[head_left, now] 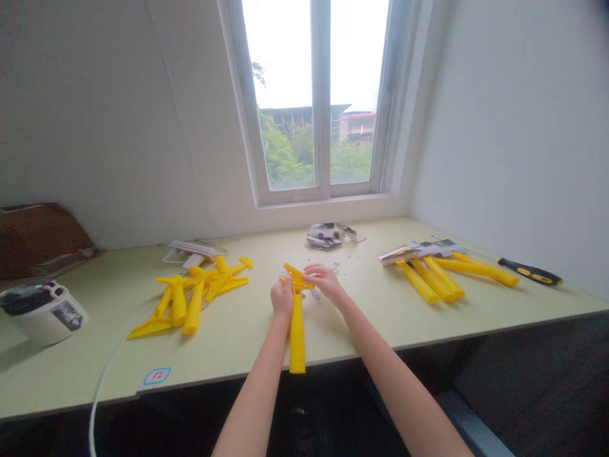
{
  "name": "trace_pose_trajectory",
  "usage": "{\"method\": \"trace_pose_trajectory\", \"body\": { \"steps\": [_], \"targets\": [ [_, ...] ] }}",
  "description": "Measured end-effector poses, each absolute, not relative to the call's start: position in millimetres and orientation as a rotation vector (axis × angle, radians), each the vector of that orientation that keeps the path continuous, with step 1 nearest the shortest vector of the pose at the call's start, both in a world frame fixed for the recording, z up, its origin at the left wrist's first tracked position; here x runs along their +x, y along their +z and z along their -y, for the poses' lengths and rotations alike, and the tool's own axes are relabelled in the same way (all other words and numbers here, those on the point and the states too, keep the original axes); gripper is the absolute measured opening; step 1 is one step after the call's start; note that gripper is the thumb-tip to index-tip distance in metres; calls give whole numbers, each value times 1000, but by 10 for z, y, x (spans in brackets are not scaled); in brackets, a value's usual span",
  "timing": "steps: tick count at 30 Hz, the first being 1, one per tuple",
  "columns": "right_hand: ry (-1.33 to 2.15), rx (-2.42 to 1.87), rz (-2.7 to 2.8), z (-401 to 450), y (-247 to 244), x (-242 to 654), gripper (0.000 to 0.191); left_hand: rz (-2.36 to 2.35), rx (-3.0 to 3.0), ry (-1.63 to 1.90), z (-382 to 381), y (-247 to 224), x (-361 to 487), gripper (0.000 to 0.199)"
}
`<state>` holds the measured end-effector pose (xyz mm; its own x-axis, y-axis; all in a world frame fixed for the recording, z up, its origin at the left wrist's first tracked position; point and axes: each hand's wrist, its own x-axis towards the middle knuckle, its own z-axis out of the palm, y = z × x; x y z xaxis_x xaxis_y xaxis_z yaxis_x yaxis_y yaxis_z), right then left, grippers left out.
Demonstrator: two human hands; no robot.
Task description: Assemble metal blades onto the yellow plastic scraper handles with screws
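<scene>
My left hand (281,298) is wrapped round the neck of a yellow plastic scraper handle (297,336), just below its wide head. The handle's grip points down toward me, past the table's front edge. At the head's right end, the fingers of my right hand (326,282) are closed against the yellow plastic; whether they also pinch something small is hidden. Small metal bits, perhaps screws (337,268), lie scattered on the table just beyond my right hand.
Loose yellow handles (193,304) are piled on the left. Scrapers (431,279) with metal blades lie at right, beside a black-and-yellow screwdriver (530,271). Small packets (323,235) sit near the window. A white container (47,317) and a white cable (102,374) are at left.
</scene>
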<state>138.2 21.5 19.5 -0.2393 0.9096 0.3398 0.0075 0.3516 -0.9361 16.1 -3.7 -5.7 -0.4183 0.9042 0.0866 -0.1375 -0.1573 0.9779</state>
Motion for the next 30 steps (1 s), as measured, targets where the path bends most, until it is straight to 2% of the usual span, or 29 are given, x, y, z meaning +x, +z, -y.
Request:
{"method": "trace_pose_trajectory", "body": {
  "steps": [4, 10, 30],
  "targets": [
    [1301, -840, 1568, -189, 196, 1402, 27, -1298, 957, 1685, 19, -84, 156, 26],
    [1491, -802, 1499, -195, 158, 1412, 28, -1291, 945, 1688, -1, -107, 150, 26],
    [1551, -762, 1358, -185, 158, 1400, 27, -1201, 875, 1713, 44, -69, 186, 33]
  ]
}}
